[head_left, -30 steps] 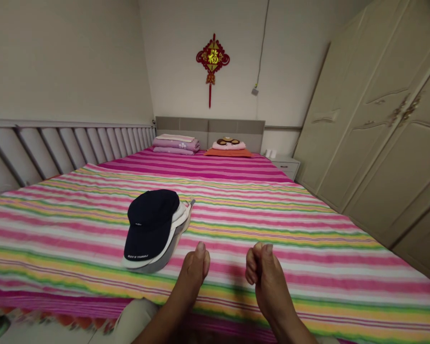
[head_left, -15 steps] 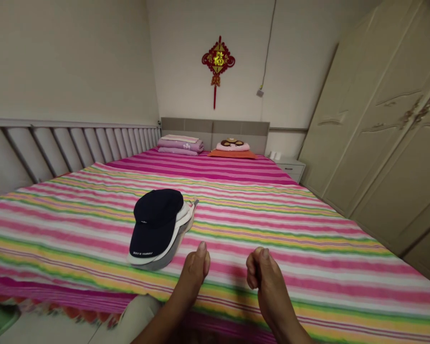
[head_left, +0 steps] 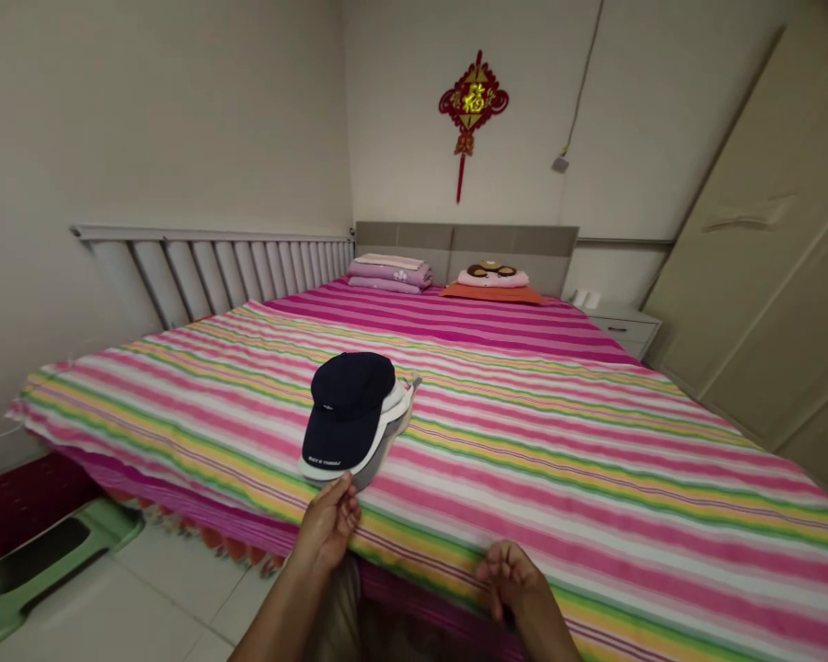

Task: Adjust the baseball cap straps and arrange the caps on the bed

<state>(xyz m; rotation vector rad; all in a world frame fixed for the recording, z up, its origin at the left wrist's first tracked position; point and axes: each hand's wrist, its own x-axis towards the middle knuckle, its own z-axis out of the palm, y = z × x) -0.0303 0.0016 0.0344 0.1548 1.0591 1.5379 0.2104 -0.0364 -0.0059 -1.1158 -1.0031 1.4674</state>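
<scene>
A navy baseball cap (head_left: 351, 391) lies on top of a white cap (head_left: 395, 414) and a grey cap (head_left: 381, 452), all stacked on the striped bedspread with brims towards me. At the front edge of the brims is my left hand (head_left: 327, 529), its fingers loosely bent and apart. The fingertips overlap the brim edge in view; whether they touch it I cannot tell. Further right, my right hand (head_left: 517, 584) hovers over the bed's near edge, fingers half curled and apart, with nothing in it.
The striped bedspread (head_left: 558, 441) covers the bed. Folded purple bedding (head_left: 390, 274) and an orange pillow (head_left: 489, 292) lie by the headboard (head_left: 511, 244). A green stool (head_left: 48, 570) stands on the floor at left, a nightstand (head_left: 625, 329) and wardrobe (head_left: 745, 303) at right.
My view has swung left, so the scene sits further right. My left hand has moved to the caps' brims and loosened. My right hand has dropped nearer the bed edge, its fingers opening.
</scene>
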